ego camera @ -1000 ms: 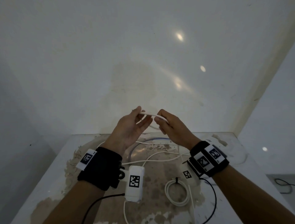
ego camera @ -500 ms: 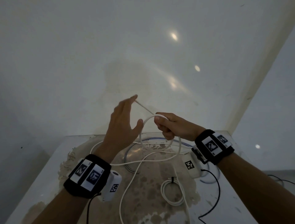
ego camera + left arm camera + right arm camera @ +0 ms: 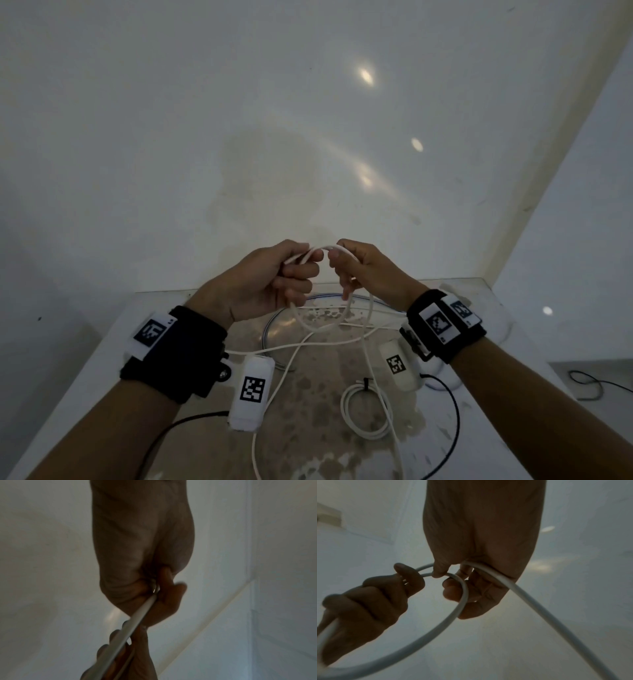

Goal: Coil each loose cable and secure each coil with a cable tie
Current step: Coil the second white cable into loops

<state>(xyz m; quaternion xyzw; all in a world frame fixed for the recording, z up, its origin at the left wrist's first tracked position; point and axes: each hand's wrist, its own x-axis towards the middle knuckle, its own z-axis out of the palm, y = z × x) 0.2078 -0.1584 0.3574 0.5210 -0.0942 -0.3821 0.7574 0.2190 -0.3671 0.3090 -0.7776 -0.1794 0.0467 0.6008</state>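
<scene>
A loose white cable (image 3: pixel 310 327) is held up above the table (image 3: pixel 102 359) by both hands, forming a loop between them. My left hand (image 3: pixel 291 270) grips the top of the loop with curled fingers; the cable's end (image 3: pixel 155 590) sits in its fist. My right hand (image 3: pixel 346 270) pinches the cable (image 3: pixel 462 588) close beside the left, thumb against fingers. The rest of the cable trails down across the table toward me. A finished white coil (image 3: pixel 366 411) with a black tie lies on the table below my right wrist.
A blue-grey cable (image 3: pixel 274 325) curves on the stained tabletop under the hands. Another white cable lies at the table's right edge (image 3: pixel 507 329). Black wrist-camera leads (image 3: pixel 452 421) run over the table. A white wall stands close behind. A black cable (image 3: pixel 589 383) lies on the floor at right.
My left hand came down from its raised, open position and closed on the cable beside the right hand. The loop now hangs between both hands.
</scene>
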